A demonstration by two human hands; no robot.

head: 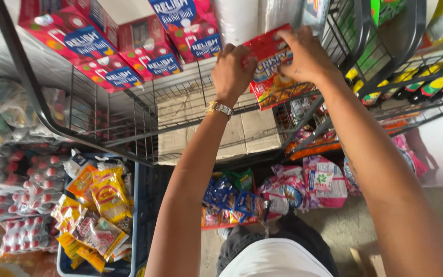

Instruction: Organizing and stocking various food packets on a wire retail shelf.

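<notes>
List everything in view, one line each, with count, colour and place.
Red cardboard snack box: one, red and yellow, held at the shelf edge.
Red-and-blue cardboard cartons: at least five, upper left of shelf.
Dark wire shelf rack: one, dark grey, across the top.
Brown cardboard carton: one, brown, under the wire shelf.
Yellow snack packets: many, yellow and orange, in a blue crate lower left.
Blue foil sachets: several, floor centre.
Green-capped bottles: several, right rack.
Gold wristwatch: one, left wrist.
Left hand: grip on the box's left edge.
Right hand: grip on the box's top.
</notes>
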